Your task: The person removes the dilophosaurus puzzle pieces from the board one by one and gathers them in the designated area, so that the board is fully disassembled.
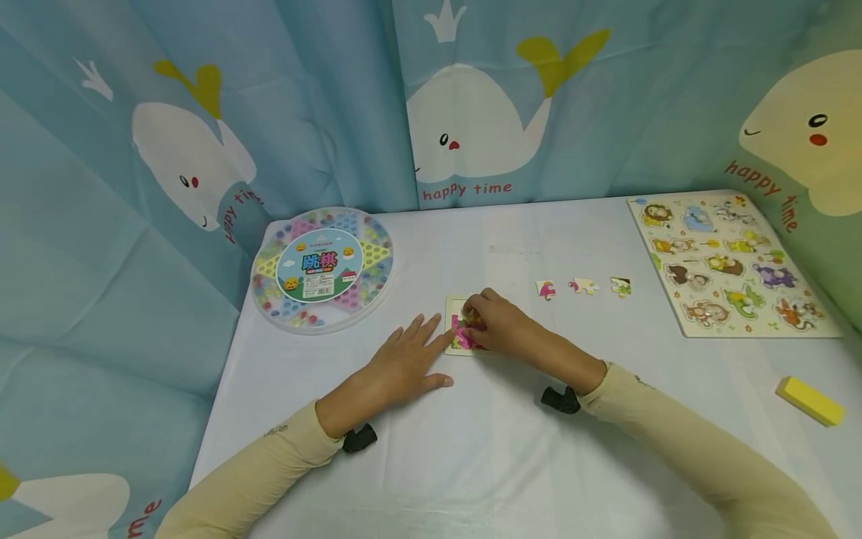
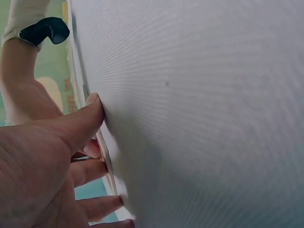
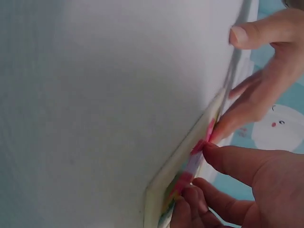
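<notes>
A small jigsaw board (image 1: 450,305) with a cream rim and pink pieces lies on the table, between my two hands in the head view. My left hand (image 1: 400,365) lies flat with spread fingers, its index fingertip touching the board's left part. From the right, my right hand (image 1: 506,327) reaches over the board and pinches a jigsaw piece (image 3: 182,182) between thumb and curled fingers, low against the board. Fingers hide much of that piece. Right of the board, three loose jigsaw pieces lie in a row: one pink (image 1: 547,290), one pale (image 1: 584,286), one green (image 1: 621,286).
A round Chinese checkers box (image 1: 322,271) stands at the back left. At the right lies a large animal puzzle board (image 1: 734,266), with a yellow block (image 1: 810,400) nearer the front. A whale-print curtain (image 1: 350,97) hangs behind the white table (image 1: 458,464).
</notes>
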Demonstrator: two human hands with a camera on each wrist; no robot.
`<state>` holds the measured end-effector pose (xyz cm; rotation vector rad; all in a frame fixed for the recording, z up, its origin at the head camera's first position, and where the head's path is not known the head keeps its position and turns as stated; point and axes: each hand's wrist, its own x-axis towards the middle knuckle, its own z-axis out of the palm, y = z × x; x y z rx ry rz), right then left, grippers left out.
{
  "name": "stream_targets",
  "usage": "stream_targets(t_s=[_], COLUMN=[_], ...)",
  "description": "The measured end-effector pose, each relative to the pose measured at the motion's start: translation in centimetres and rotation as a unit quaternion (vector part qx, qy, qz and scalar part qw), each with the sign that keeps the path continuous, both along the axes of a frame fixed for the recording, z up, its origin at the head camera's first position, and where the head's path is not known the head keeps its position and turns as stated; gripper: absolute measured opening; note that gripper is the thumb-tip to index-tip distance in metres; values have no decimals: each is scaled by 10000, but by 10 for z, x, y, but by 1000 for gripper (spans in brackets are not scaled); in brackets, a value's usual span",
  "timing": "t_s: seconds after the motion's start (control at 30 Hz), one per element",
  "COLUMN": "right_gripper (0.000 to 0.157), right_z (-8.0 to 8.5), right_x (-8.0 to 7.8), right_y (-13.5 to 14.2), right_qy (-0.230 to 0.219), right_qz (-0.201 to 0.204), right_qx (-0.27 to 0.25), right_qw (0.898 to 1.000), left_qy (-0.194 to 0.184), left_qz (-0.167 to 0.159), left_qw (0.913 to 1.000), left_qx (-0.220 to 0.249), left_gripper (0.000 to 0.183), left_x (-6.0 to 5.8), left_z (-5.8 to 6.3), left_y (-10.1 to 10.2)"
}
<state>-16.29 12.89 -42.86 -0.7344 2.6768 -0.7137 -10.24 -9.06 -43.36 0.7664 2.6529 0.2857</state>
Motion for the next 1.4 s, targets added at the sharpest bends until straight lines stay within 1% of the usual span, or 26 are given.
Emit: stream_targets(t_s=[0.13, 0.27, 0.33, 0.47, 0.63, 0.8, 0.87, 0.97, 1.07, 1.17, 1.3, 1.4], right_gripper=[28, 28, 28, 29, 29, 30, 28, 23, 18, 13, 10, 10], right_z=[0, 2, 2, 2, 1, 1, 1, 0, -1, 0, 9, 20], right_x=[2, 2, 2, 2, 1, 0, 0, 0, 0, -2, -7, -14], right_y=[-2, -2, -2, -3, -4, -5, -4, -2, 2, 7, 20, 38], right_qy=[109, 222, 227, 195, 213, -29, -106, -50, 3, -89, -127, 46], right_qz=[45, 194, 197, 127, 81, -30, -78, -68, -28, -11, -99, -238], right_qx=[93, 142, 151, 146, 124, 40, -25, -186, -460, -740, -1052, -1123], right_qw=[9999, 9995, 9994, 9996, 9997, 10000, 9999, 9998, 9989, 9972, 9943, 9934], left_qy=[-19, -96, -162, -280, -207, -234, -226, -206, -185, -177, -202, -232], left_qz=[23, 46, 38, 20, -41, -52, -74, -105, -111, -116, -101, -74], left_qw=[10000, 9999, 9998, 9993, 9997, 9996, 9995, 9995, 9994, 9993, 9992, 9992], left_qx=[-2, 47, 139, 254, 155, 177, 193, 226, 274, 299, 321, 308], left_gripper=[79, 80, 80, 78, 74, 72, 72, 71, 71, 70, 70, 70], left_x=[0, 0, 0, 1, 1, 2, 2, 3, 3, 4, 3, 3], left_z=[0, 0, 0, 1, 1, 1, 2, 2, 2, 2, 1, 0], left_y=[0, 0, 0, -1, -3, -4, -4, -4, -5, -5, -5, -4])
